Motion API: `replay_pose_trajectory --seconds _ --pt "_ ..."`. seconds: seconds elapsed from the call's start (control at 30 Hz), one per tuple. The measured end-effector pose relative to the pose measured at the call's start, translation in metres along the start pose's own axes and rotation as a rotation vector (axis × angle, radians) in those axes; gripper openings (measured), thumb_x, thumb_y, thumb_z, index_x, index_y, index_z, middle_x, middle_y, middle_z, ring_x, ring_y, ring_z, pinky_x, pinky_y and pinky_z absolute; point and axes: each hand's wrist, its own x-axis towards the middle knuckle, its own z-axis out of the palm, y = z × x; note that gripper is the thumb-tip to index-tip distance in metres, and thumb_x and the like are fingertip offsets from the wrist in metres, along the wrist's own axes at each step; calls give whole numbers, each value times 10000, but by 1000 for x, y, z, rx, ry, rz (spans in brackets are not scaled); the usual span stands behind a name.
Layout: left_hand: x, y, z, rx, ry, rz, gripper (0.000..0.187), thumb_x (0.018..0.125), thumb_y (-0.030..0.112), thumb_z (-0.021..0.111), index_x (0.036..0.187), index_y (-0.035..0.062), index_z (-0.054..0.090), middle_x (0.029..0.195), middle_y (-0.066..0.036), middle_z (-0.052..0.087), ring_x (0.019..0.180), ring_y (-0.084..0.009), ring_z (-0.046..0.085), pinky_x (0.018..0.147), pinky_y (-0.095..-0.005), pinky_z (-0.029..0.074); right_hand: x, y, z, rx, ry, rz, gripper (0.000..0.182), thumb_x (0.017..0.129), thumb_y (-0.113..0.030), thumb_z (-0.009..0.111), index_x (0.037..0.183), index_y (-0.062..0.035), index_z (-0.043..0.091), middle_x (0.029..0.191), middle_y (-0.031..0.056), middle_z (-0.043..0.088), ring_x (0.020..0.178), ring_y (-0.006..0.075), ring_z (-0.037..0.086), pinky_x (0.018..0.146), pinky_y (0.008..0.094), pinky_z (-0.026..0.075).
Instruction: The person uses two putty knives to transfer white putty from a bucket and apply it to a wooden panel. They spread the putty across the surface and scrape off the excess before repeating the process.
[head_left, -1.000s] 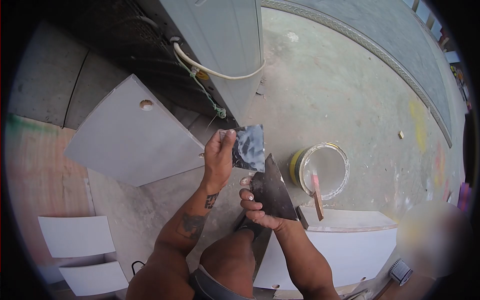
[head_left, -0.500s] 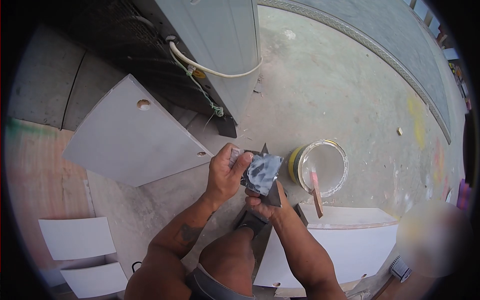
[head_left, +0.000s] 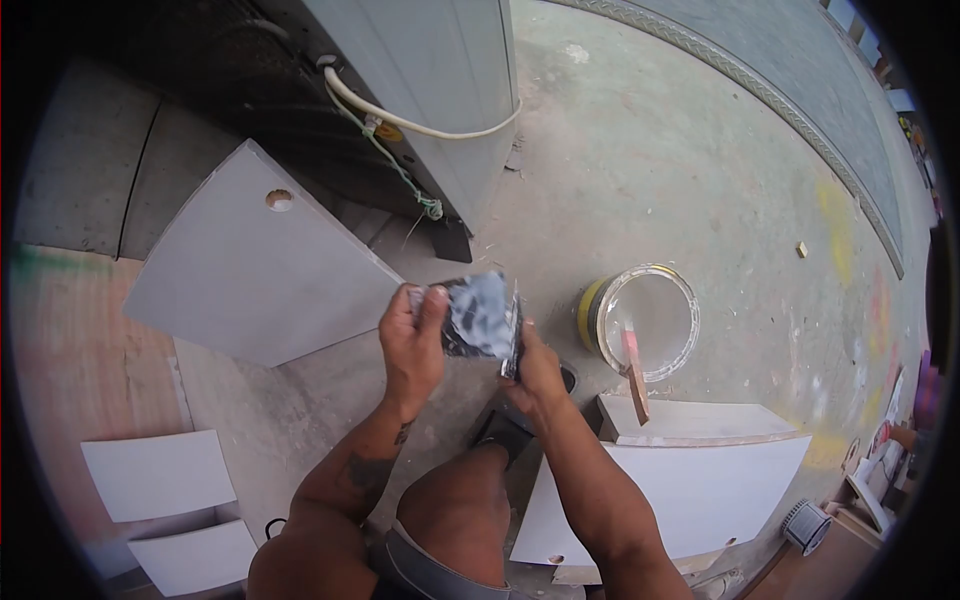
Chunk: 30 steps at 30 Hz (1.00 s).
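Note:
My left hand [head_left: 412,345] grips a dark flat plate [head_left: 450,340], thumb on top. A smear of grey-white filler paste [head_left: 480,310] covers much of its face. My right hand [head_left: 538,368] is closed on a scraper [head_left: 513,340], seen almost edge-on, its blade upright at the plate's right edge. Whether the two touch is too blurred to tell. To the right on the floor stands a yellow can [head_left: 590,312] with a pale, crusted rim. A stick [head_left: 637,385], pinkish at its upper end, leans over that rim.
White curved panels lie around me: a large one [head_left: 250,260] at left, two small ones [head_left: 160,475] lower left, and a box-like one [head_left: 660,490] lower right. A grey metal cabinet [head_left: 440,80] with a white cable [head_left: 430,130] stands ahead. A small tin [head_left: 806,525] is lower right.
Both hands have moved left and slightly up. The scraper, previously under the plate with its dark blade showing, is now upright at the plate's right edge.

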Motion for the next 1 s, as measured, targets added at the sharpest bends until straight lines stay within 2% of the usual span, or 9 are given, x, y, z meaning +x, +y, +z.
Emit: replay_pose_trajectory --seconds 0.03,0.07,0.17,0.2,0.33,0.6,0.7,0.8,1.0 --pt "4 -8 -6 2 55 4 317 1012 279 685 860 37 548 765 50 521 716 -42 433 628 -244 406 -5 2 3 -44 101 -72 290 1086 -313 499 1121 -58 631 984 71 679 866 175 682 729 316 579" --pt "8 -14 -12 5 110 4 312 1012 271 686 858 38 546 763 50 514 718 -40 427 629 -242 401 -13 5 3 -33 109 -210 372 1071 -349 546 1198 -2 585 1026 59 661 881 151 669 788 317 558" --pt "8 -14 -28 183 125 -57 172 1017 185 663 918 61 594 845 51 563 766 -35 464 703 -221 417 -45 -5 -7 -130 179 -270 361 1081 -351 525 1184 -17 615 1023 71 683 901 169 675 808 336 555" --pt "8 -23 -29 -3 90 -90 151 1006 178 679 960 58 601 866 46 582 784 -43 500 735 -222 430 -56 -8 -3 -75 140 -289 326 1051 -292 595 1195 -1 620 1022 68 690 883 169 675 811 328 560" --pt "3 -36 -26 -198 16 -218 137 1013 169 661 1034 47 605 964 15 614 885 -64 552 828 -248 454 -82 -7 10 -237 72 -317 315 968 -183 717 1196 23 649 1043 62 714 907 124 659 843 284 527" --pt "-11 -32 -16 -202 -155 -241 264 1045 131 586 1268 -10 581 1151 -42 629 1051 -109 578 969 -287 456 -90 -2 14 -410 188 -367 343 970 -183 696 1217 47 636 1053 61 691 924 110 629 851 256 502" --pt "-17 -26 -5 -182 -119 -169 244 1049 173 598 1165 -31 664 1034 -14 677 930 -83 591 837 -254 480 -90 -3 16 -430 218 -395 345 966 -183 691 1215 51 637 1047 63 692 927 111 627 850 253 499" --pt "-30 -26 0 -177 -199 -248 216 1034 155 626 1134 -26 689 990 -10 698 891 -78 605 804 -262 496 -88 -5 15 -435 219 -422 358 963 -181 688 1225 57 634 1043 67 694 929 114 626 850 257 499" --pt "-42 -25 -1 16 -283 -216 216 1012 175 672 1079 -25 716 920 5 706 837 -64 590 760 -256 497 -81 -10 10 -408 234 -455 379 953 -180 690 1237 64 629 1054 79 695 927 125 635 857 274 505"
